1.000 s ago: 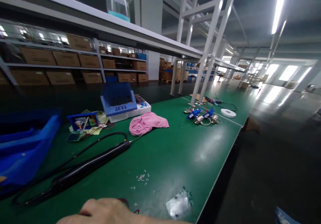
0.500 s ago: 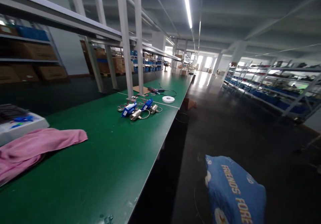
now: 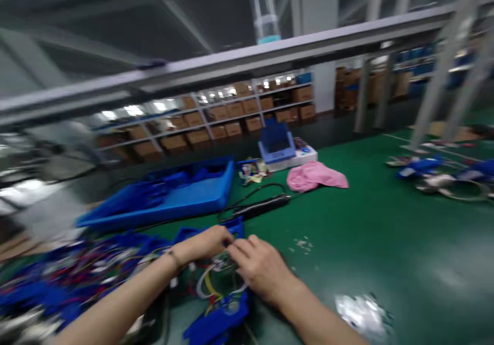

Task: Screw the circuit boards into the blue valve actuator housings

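Observation:
My left hand (image 3: 213, 242) and my right hand (image 3: 260, 266) meet over a wired assembly, fingertips close together. The fingers of both are bent into a pinch; whatever lies between them is hidden and blurred. Just below the hands, white and yellow wires (image 3: 210, 283) loop down to a blue plastic housing (image 3: 222, 316) at the bench's near side. Another blue plastic part (image 3: 235, 226) shows just behind my fingers. On the left, under and beside my left forearm, lies a pile of blue housings with coloured wires (image 3: 96, 268).
A blue tray (image 3: 185, 206) of blue parts stands behind the pile. A black corded tool (image 3: 262, 207), a pink cloth (image 3: 314, 176) and an open blue box (image 3: 277, 143) lie further back. Small white bits (image 3: 303, 244) are scattered right of my hands. More wired assemblies (image 3: 443, 175) rest far right.
My view has swung left from along the bench to the work spot. Both hands have come into view at the wired assembly; the blue printed cloth item has left the picture.

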